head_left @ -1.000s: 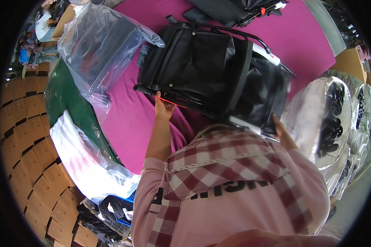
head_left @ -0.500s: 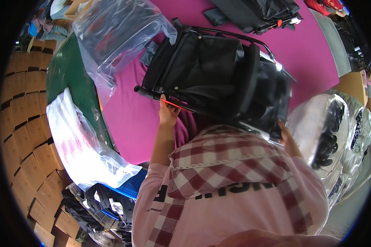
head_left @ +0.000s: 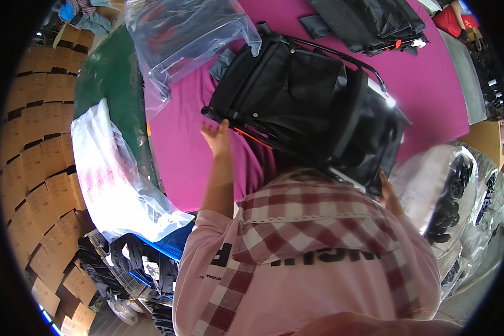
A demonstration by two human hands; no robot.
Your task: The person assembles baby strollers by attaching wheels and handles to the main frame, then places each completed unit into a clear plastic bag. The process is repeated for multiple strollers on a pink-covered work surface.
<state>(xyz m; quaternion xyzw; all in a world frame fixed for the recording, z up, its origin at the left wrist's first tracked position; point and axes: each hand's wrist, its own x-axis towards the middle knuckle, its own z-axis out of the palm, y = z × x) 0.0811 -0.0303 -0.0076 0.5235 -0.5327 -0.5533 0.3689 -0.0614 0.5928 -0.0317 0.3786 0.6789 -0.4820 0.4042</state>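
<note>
A folded stroller [head_left: 297,95] with black fabric and dark tubes lies aslant on the magenta cloth in front of me. A red strip runs along its near-side tube. My left hand [head_left: 217,138] is open beside the tube's capped left end, its fingers apart and the fingertips close to the tube. At the near right corner my right hand [head_left: 387,191] grips the stroller's edge; its thumb shows and most of its fingers are hidden underneath.
A clear plastic bag [head_left: 190,39] covers a dark item at the back left. Another folded black stroller [head_left: 369,25] lies at the back right. A white plastic bag [head_left: 109,173] hangs over the green table's edge [head_left: 109,84]. Stacked cartons [head_left: 45,129] stand left; wrapped wheels [head_left: 453,196] sit right.
My left hand has let go of the red-striped tube, and its fingers have spread beside the tube's end. My right hand stays on the near right corner. The whole view has shifted slightly.
</note>
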